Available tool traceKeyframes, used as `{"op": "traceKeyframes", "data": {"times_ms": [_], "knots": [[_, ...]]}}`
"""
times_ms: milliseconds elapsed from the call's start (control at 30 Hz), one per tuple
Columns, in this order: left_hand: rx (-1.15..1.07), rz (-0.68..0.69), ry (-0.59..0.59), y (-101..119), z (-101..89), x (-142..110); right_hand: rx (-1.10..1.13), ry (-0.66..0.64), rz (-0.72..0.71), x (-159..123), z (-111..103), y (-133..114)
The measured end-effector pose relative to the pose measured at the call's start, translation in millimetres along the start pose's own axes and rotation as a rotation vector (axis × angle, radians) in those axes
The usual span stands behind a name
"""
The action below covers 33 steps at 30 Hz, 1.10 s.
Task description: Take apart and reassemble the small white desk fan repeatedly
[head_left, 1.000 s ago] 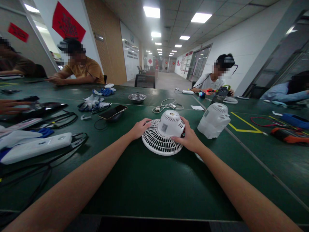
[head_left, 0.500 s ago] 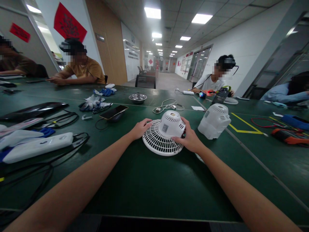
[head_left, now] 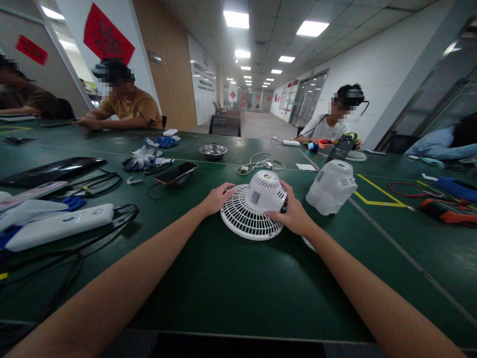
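Note:
A white fan head (head_left: pixel 265 195) lies grille down on the green table, its domed motor housing upward with a square printed label on its side. At its left edge, my left hand (head_left: pixel 219 199) grips the rim of the slotted grille (head_left: pixel 248 217). My right hand (head_left: pixel 293 211) is wrapped round the right side of the housing, thumb in front and fingers behind, partly hidden. To the right stands a white translucent plastic casing (head_left: pixel 331 188), apart from my hand. A pale piece under my right wrist is mostly hidden.
Behind the fan lie a white cable (head_left: pixel 261 164) and a metal bowl (head_left: pixel 213 151). Leftward are a phone (head_left: pixel 176 174), gloves (head_left: pixel 145 160), a white power strip (head_left: pixel 61 227) and black cords. A multimeter (head_left: pixel 449 211) is at right. Several people sit around the table.

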<state>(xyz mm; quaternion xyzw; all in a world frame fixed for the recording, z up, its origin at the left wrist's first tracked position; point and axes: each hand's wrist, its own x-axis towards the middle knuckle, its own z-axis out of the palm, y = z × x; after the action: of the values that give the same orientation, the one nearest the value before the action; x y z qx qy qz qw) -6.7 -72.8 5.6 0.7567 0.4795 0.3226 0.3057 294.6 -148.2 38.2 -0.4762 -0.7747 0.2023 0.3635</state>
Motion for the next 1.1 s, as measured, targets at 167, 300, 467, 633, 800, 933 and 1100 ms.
{"op": "traceKeyframes", "data": {"times_ms": [167,300,467,633,800,933,1100], "knots": [[0.001,0.003,0.0,0.9,0.0,-0.5,-0.005,-0.002,0.0,0.1,0.1,-0.3],[-0.005,-0.006,-0.008,2.3,-0.6,-1.5,-0.006,0.002,-0.003,0.4,0.5,2.3],[-0.006,0.003,-0.004,0.5,-0.7,-0.8,-0.002,0.003,-0.011,0.0,0.4,2.0],[-0.025,-0.025,-0.014,0.7,0.0,-1.3,0.0,0.007,-0.015,-0.4,0.1,0.5],[-0.048,-0.032,-0.029,2.6,-0.8,-2.1,0.0,0.004,-0.005,-0.4,0.2,-0.1],[-0.026,-0.016,-0.014,2.2,-0.4,-1.8,0.01,0.011,-0.011,-1.3,0.5,-0.8],[-0.003,0.011,0.04,0.7,1.5,-0.4,-0.001,0.036,-0.003,-3.0,2.9,-0.8]]}}
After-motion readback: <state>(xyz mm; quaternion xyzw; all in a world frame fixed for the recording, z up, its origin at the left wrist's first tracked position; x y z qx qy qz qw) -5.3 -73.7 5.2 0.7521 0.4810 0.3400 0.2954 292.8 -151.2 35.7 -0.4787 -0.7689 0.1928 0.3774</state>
